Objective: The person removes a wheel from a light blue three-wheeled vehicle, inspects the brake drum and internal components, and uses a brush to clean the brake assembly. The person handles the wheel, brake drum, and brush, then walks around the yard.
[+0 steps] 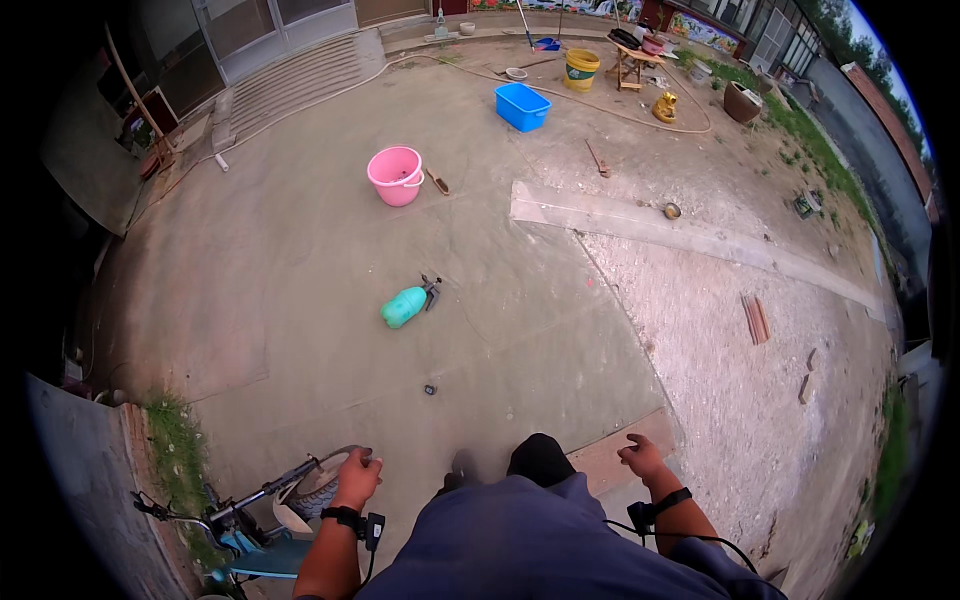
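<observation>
Out in front at the lower left, my left hand (358, 479) holds nothing, its fingers loosely bent and a little apart. Beside it stands a two-wheeler, whose tyre (318, 487) is nearest the hand. My right hand (643, 457) also carries nothing; its fingers are half curled and apart, above a reddish slab (630, 440). A green pump spray bottle (404, 307) with a dark head lies on its side ahead of me. Nearer my feet is a small dark object (430, 390), too small to name. Farther off stands a pink bucket (396, 176) beside a wooden-backed brush or scoop (438, 182).
A blue tub (522, 107) and a yellow bucket (581, 71) stand at the back. A hose (640, 118) curves near a small wooden table (638, 62). Rough, pale ground (690, 330) at right holds a stack of reddish strips (755, 319); a concrete strip (690, 235) crosses it.
</observation>
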`<action>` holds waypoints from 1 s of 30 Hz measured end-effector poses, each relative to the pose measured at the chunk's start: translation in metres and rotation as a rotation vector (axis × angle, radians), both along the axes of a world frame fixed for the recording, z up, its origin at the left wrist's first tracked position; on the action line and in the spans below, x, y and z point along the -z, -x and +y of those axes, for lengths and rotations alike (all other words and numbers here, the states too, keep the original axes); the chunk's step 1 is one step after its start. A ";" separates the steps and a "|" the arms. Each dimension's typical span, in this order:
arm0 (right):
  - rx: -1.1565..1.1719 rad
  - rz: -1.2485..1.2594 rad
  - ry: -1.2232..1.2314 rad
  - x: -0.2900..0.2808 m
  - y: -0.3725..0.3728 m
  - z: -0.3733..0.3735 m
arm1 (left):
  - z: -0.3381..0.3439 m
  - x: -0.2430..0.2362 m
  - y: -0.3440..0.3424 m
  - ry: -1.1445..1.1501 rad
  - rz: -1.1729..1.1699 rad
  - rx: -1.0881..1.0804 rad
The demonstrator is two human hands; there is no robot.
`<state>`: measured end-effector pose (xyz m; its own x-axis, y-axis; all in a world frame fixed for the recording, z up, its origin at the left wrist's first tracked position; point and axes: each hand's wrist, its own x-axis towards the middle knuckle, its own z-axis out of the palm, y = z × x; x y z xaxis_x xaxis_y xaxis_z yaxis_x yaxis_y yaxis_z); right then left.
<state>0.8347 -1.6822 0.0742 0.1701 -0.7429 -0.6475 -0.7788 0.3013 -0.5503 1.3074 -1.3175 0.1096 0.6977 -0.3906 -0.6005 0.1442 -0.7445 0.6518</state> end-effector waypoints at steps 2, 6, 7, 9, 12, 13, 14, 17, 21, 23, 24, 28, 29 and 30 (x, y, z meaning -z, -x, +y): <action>0.013 0.033 -0.017 -0.004 -0.023 -0.031 | -0.054 0.000 -0.042 0.030 -0.036 0.027; 0.024 0.097 -0.088 0.012 -0.068 -0.109 | -0.152 0.023 -0.108 0.037 -0.044 0.050; -0.014 0.133 -0.086 0.017 -0.082 -0.137 | -0.176 0.027 -0.120 0.042 -0.040 0.045; -0.095 0.202 -0.081 0.027 -0.111 -0.194 | -0.220 0.035 -0.141 0.020 -0.024 0.018; -0.114 0.173 -0.077 0.047 -0.163 -0.298 | -0.278 0.040 -0.171 -0.056 0.004 -0.051; -0.145 0.193 -0.086 0.043 -0.185 -0.335 | -0.295 0.035 -0.179 -0.064 0.020 -0.077; -0.213 0.203 -0.023 0.046 -0.198 -0.373 | -0.314 0.032 -0.183 -0.066 0.043 -0.102; -0.338 0.193 0.101 0.045 -0.269 -0.490 | -0.373 0.021 -0.205 -0.072 0.092 -0.152; -0.478 0.135 0.218 0.003 -0.429 -0.600 | -0.439 0.018 -0.246 -0.121 0.119 -0.182; -0.572 0.080 0.268 0.000 -0.503 -0.643 | -0.475 0.026 -0.272 -0.121 0.125 -0.186; -0.613 0.061 0.272 0.000 -0.541 -0.663 | -0.494 0.032 -0.289 -0.122 0.130 -0.181; -0.710 -0.031 0.229 0.015 -0.675 -0.734 | -0.570 0.069 -0.369 -0.113 0.151 -0.183; -0.746 -0.017 0.243 0.017 -0.706 -0.752 | -0.595 0.080 -0.394 -0.093 0.149 -0.197; -0.783 -0.005 0.257 0.018 -0.737 -0.769 | -0.619 0.090 -0.420 -0.083 0.150 -0.233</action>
<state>1.5720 -2.4508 0.0558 0.7032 -0.5328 -0.4708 -0.7080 -0.4641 -0.5323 1.7277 -1.9365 0.0195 0.6639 -0.1749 -0.7271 0.4082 -0.7299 0.5483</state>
